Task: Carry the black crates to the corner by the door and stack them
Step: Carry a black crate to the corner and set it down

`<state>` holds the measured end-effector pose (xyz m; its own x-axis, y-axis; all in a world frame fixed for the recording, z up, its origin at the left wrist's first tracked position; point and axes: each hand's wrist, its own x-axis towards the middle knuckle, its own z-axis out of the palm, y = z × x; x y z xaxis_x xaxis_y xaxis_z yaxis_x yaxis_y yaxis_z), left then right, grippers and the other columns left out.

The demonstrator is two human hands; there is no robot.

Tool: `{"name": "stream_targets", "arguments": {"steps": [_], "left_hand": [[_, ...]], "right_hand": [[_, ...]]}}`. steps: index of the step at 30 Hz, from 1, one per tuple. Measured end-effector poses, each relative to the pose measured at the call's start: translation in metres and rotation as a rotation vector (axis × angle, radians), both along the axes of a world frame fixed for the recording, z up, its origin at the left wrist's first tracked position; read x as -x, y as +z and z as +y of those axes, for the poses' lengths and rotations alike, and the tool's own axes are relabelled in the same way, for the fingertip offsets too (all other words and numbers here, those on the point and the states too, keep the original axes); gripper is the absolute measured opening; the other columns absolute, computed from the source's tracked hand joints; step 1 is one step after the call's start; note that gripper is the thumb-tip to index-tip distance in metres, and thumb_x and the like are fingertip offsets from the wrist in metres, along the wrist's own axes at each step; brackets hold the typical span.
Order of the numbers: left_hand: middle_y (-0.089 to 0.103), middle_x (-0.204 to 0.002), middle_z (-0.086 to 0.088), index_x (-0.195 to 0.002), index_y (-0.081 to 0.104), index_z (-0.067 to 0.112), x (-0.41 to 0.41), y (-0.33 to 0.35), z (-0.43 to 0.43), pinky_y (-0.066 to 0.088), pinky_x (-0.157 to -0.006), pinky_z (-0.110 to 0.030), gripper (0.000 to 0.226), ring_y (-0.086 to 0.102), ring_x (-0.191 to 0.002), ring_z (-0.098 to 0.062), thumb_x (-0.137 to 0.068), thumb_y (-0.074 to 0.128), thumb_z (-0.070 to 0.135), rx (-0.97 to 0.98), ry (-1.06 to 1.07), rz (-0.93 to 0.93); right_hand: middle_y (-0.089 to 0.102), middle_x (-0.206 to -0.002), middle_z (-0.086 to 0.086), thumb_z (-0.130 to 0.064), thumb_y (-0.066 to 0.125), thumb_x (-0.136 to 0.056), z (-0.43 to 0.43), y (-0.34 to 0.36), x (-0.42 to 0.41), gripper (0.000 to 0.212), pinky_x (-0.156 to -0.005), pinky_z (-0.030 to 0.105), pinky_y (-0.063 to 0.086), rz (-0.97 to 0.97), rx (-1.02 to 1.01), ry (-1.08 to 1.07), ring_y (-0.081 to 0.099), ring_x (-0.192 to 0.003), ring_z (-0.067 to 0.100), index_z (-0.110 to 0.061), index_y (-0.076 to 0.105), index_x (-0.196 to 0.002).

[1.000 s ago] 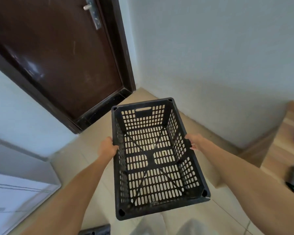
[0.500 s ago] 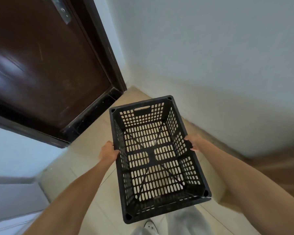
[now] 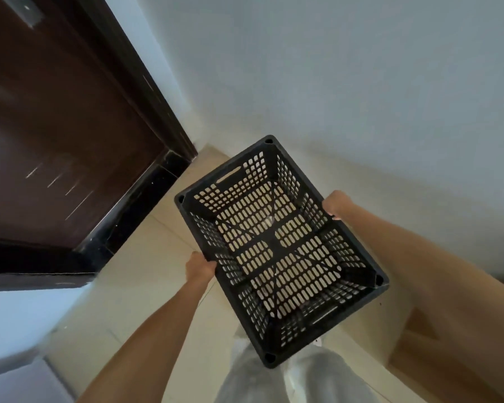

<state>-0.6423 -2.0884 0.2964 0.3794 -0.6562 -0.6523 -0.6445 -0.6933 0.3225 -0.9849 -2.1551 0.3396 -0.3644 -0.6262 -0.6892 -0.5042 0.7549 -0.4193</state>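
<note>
One black crate [image 3: 277, 245], empty, held above the floor [image 3: 134, 286] near the door [image 3: 56, 126] corner. Left hand [image 3: 200, 267] grips its left rim; right hand [image 3: 336, 203] grips the right rim, fingers curled.

You are in a home entryway: dark brown door [image 3: 58, 135] in a black frame [image 3: 146, 91], plain pale wall [image 3: 332, 68] right of the door, beige tiled floor [image 3: 146, 286] below it.
</note>
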Motion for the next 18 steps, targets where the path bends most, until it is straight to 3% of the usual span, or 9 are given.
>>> {"name": "stream_targets", "arguments": {"steps": [3, 6, 10, 13, 15, 18], "left_hand": [[0.065, -0.119, -0.023, -0.121, 0.057, -0.003, 0.001, -0.031, -0.038, 0.054, -0.088, -0.039, 0.034, 0.064, -0.107, -0.038, -0.091, 0.060, 0.013, -0.084, -0.005, 0.014], [0.067, -0.116, -0.021, -0.116, 0.061, -0.003, 0.005, -0.059, -0.072, 0.052, -0.079, -0.035, 0.031, 0.065, -0.105, -0.037, -0.092, 0.060, 0.016, -0.142, -0.022, 0.035], [0.067, -0.116, -0.019, -0.117, 0.061, -0.001, 0.014, -0.098, -0.110, 0.055, -0.079, -0.035, 0.034, 0.066, -0.096, -0.031, -0.091, 0.063, 0.022, -0.202, 0.028, 0.075], [0.065, -0.115, -0.016, -0.118, 0.058, 0.002, 0.023, -0.131, -0.131, 0.047, -0.059, -0.026, 0.034, 0.059, -0.080, -0.023, -0.091, 0.063, 0.023, -0.219, 0.057, 0.065], [0.062, -0.112, -0.014, -0.119, 0.056, 0.004, 0.029, -0.155, -0.139, 0.042, -0.048, -0.020, 0.036, 0.057, -0.071, -0.018, -0.091, 0.064, 0.023, -0.233, 0.085, 0.070], [0.063, -0.114, -0.016, -0.120, 0.055, 0.004, 0.038, -0.195, -0.151, 0.051, -0.056, -0.025, 0.036, 0.066, -0.085, -0.025, -0.090, 0.066, 0.022, -0.274, 0.138, 0.088]], "right_hand": [[0.059, -0.122, 0.021, -0.011, 0.047, -0.094, -0.044, -0.022, 0.004, 0.032, -0.090, 0.039, 0.048, 0.066, 0.005, 0.087, 0.057, -0.112, 0.036, 0.005, 0.056, -0.120], [0.049, -0.135, 0.022, -0.006, 0.047, -0.093, -0.079, -0.047, 0.008, 0.045, -0.100, 0.043, 0.044, 0.076, 0.024, 0.118, 0.049, -0.122, 0.039, -0.004, 0.040, -0.138], [0.054, -0.128, 0.022, -0.004, 0.051, -0.090, -0.115, -0.085, 0.017, 0.050, -0.091, 0.043, 0.049, 0.051, 0.044, 0.169, 0.055, -0.113, 0.038, -0.012, 0.038, -0.137], [0.057, -0.123, 0.021, -0.004, 0.053, -0.087, -0.135, -0.121, 0.024, 0.051, -0.082, 0.037, 0.049, 0.020, 0.044, 0.184, 0.057, -0.107, 0.036, -0.014, 0.039, -0.136], [0.058, -0.123, 0.021, -0.004, 0.055, -0.086, -0.143, -0.148, 0.028, 0.055, -0.086, 0.040, 0.050, 0.019, 0.040, 0.193, 0.058, -0.108, 0.036, -0.014, 0.037, -0.136], [0.056, -0.128, 0.020, -0.005, 0.058, -0.085, -0.158, -0.192, 0.031, 0.057, -0.091, 0.043, 0.048, 0.009, 0.038, 0.179, 0.056, -0.114, 0.037, -0.014, 0.037, -0.137]]}}
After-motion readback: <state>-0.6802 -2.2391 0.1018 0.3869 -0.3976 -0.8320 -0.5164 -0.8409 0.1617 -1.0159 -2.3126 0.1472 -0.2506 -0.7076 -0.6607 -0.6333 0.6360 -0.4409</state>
